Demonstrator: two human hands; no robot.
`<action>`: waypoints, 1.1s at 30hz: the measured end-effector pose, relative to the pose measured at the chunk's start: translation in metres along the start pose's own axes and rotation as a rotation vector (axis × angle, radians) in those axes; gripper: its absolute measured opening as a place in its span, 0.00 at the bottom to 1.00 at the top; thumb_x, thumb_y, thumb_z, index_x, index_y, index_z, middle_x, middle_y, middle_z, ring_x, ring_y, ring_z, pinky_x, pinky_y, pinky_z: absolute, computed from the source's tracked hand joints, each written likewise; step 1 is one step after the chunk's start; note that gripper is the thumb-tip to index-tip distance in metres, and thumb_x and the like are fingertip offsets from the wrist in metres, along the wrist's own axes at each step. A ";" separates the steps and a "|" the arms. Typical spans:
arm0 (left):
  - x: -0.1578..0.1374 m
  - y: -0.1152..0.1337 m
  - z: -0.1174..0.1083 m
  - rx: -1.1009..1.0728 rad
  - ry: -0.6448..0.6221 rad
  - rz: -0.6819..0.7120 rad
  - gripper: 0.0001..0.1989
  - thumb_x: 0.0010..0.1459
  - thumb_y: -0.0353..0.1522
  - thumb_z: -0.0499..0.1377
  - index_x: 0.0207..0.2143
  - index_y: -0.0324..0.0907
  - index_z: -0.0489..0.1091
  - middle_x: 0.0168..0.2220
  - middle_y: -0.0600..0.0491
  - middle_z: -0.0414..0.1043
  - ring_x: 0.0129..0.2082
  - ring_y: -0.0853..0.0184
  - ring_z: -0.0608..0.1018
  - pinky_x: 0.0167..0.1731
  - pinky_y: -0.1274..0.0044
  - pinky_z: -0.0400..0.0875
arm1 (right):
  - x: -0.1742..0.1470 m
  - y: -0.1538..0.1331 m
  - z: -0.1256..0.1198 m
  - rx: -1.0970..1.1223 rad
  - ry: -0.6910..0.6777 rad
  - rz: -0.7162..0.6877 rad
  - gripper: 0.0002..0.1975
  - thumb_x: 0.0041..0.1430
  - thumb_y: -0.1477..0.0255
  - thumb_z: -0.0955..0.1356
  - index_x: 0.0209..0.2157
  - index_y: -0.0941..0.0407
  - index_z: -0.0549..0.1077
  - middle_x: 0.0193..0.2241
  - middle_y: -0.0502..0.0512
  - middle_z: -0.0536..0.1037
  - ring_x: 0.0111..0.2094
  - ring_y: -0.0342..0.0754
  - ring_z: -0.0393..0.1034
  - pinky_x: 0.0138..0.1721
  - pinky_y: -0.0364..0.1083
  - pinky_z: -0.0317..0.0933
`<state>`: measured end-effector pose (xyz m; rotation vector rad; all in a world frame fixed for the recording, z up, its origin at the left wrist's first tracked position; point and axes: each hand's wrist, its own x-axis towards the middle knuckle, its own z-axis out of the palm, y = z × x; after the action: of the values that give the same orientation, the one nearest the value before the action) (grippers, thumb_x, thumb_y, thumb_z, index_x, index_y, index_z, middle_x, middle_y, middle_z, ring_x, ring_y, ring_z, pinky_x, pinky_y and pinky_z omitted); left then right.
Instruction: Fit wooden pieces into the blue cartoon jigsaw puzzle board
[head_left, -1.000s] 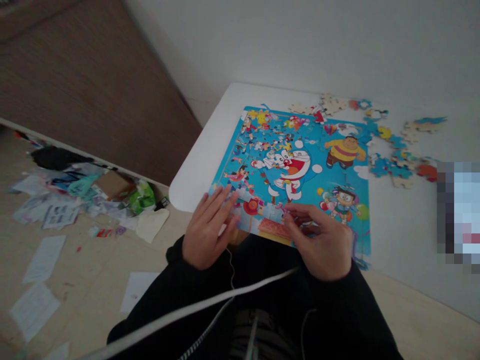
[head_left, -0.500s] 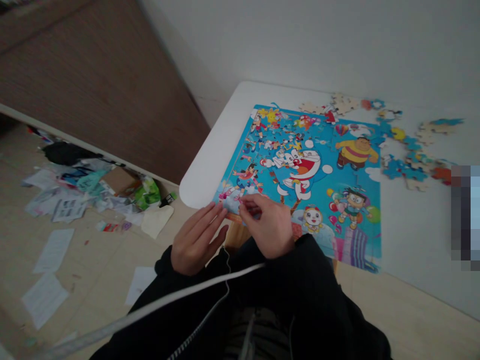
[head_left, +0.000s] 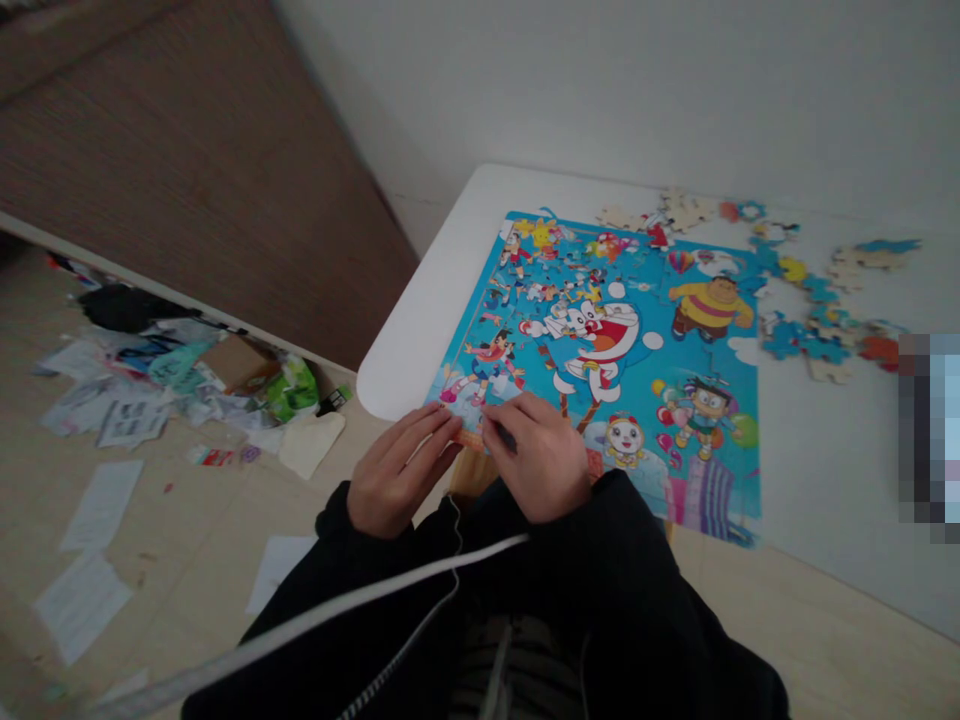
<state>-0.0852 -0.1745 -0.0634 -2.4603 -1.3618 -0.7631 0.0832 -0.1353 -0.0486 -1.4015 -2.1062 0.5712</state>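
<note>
A colourful cartoon jigsaw puzzle (head_left: 660, 370), mostly blue, lies on the white table, with a large white-and-blue cat figure at its middle. My left hand (head_left: 405, 470) rests at the puzzle's near left corner, fingers stretched out and fingertips touching its edge. Beside it, my right hand (head_left: 544, 455) is closed in a pinch over the near edge, thumb against index finger. Whatever is between those fingertips is too small and hidden to name. Pieces in the upper left part of the picture look uneven, some lying loose on top.
Several loose puzzle pieces (head_left: 814, 325) lie along the right and far side of the white table (head_left: 427, 310). A screen (head_left: 930, 430), blurred out, stands at the right edge. Bags and papers (head_left: 187, 375) litter the floor at left, below a brown wooden panel (head_left: 225, 170). A white cord (head_left: 375, 590) crosses my lap.
My right hand has shifted slightly, its fingertips drawing down and closer to the puzzle's near edge. My left fingertips have moved a little right along the corner.
</note>
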 end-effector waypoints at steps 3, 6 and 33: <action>0.001 -0.001 0.002 -0.006 -0.016 0.013 0.16 0.57 0.25 0.56 0.49 0.37 0.65 0.44 0.44 0.72 0.47 0.60 0.74 0.45 0.70 0.74 | -0.001 0.001 -0.002 -0.004 0.026 -0.009 0.08 0.57 0.73 0.64 0.31 0.54 0.76 0.30 0.53 0.76 0.35 0.45 0.70 0.33 0.42 0.63; -0.001 -0.001 0.004 -0.012 -0.018 0.016 0.14 0.57 0.24 0.56 0.47 0.36 0.66 0.45 0.42 0.72 0.48 0.59 0.74 0.45 0.68 0.74 | -0.002 0.004 -0.005 -0.019 0.135 0.006 0.10 0.58 0.73 0.63 0.35 0.54 0.76 0.33 0.53 0.77 0.36 0.47 0.68 0.37 0.44 0.63; -0.006 0.007 0.009 0.075 -0.055 0.036 0.21 0.55 0.22 0.58 0.52 0.38 0.65 0.48 0.43 0.69 0.52 0.59 0.70 0.51 0.69 0.67 | -0.011 0.032 -0.023 0.037 0.053 -0.231 0.11 0.54 0.74 0.66 0.40 0.57 0.75 0.37 0.52 0.79 0.38 0.47 0.72 0.40 0.45 0.65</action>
<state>-0.0792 -0.1786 -0.0742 -2.4580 -1.3351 -0.6294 0.1233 -0.1328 -0.0529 -1.1199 -2.1652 0.4721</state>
